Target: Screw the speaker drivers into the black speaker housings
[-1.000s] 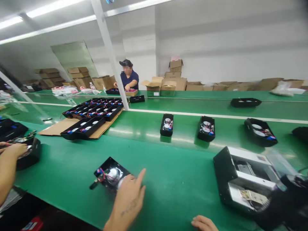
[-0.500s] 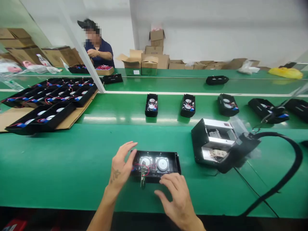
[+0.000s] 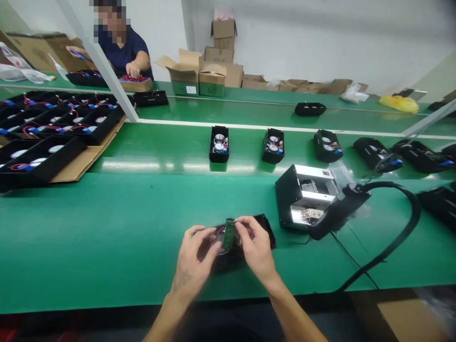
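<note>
A narrow green circuit board is tilted up over a black speaker housing. My right hand pinches the board's upper right edge between thumb and fingers. Close to the board's left side, my left hand has its fingers curled over the left part of the housing; what they grip is hidden. A red wire shows between the left fingers and the board. The hands and board cover most of the housing's inside.
To the right stands a black and silver machine, with a black flexible hose curving beside it. Open speaker housings line the green bench beyond. More housings fill a cardboard sheet at left. A co-worker sits across, near cardboard boxes.
Both hands have closed in around the circuit board, which has been raised from the housing's front edge. The housing has turned slightly. The co-worker's hands have moved apart, and the view has shifted.
</note>
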Available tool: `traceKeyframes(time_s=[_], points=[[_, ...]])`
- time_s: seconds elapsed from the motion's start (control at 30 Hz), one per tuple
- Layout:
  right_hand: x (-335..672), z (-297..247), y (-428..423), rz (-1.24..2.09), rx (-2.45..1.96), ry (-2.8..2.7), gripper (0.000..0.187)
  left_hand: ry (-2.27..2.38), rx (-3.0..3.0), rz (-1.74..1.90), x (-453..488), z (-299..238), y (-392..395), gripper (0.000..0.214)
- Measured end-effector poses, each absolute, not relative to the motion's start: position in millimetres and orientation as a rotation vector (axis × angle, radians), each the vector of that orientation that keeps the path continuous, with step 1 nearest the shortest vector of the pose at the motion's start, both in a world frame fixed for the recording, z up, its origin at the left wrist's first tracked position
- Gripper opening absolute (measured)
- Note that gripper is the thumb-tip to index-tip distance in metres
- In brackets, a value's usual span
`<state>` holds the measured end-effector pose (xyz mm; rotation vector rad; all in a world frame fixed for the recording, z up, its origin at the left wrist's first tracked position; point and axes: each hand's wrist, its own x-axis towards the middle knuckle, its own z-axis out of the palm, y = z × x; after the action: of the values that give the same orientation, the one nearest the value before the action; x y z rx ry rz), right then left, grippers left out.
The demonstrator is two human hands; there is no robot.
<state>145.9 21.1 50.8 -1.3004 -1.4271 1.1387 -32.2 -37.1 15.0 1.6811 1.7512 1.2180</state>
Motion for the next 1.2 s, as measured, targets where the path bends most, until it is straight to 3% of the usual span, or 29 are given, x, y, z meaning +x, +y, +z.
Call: traceKeyframes(time_s=[0.13,0.27,0.43,0.6,0.77,1.2], points=[[155.5,55.8,29.5,1.313,-1.239,-1.431,0.027,1.752,1.772,1.159,-37.3,16.7,-23.4,0.022],[166.1,63.0,29.8,1.246,-1.031,-1.864,0.017,1.654,1.786,1.162,-39.5,18.6,-17.3,0.023],[183.2,67.5,28.6,0.649,-0.687,-2.450,0.026,1.541,1.972,1.148,-43.6,23.4,-29.2,0.033],[187.4,67.9,25.1,0.243,-0.711,-2.824,0.026,1.412,2.241,0.951,-46.8,23.0,-44.1,0.075],[174.1,70.4,21.1,0.074,-0.747,-2.958,0.026,1.445,2.357,0.895,-39.2,20.4,-47.3,0.068],[180.0,75.7,27.0,0.501,-0.723,-3.047,0.025,1.528,2.346,0.908,-28.1,16.2,-47.8,0.051]])
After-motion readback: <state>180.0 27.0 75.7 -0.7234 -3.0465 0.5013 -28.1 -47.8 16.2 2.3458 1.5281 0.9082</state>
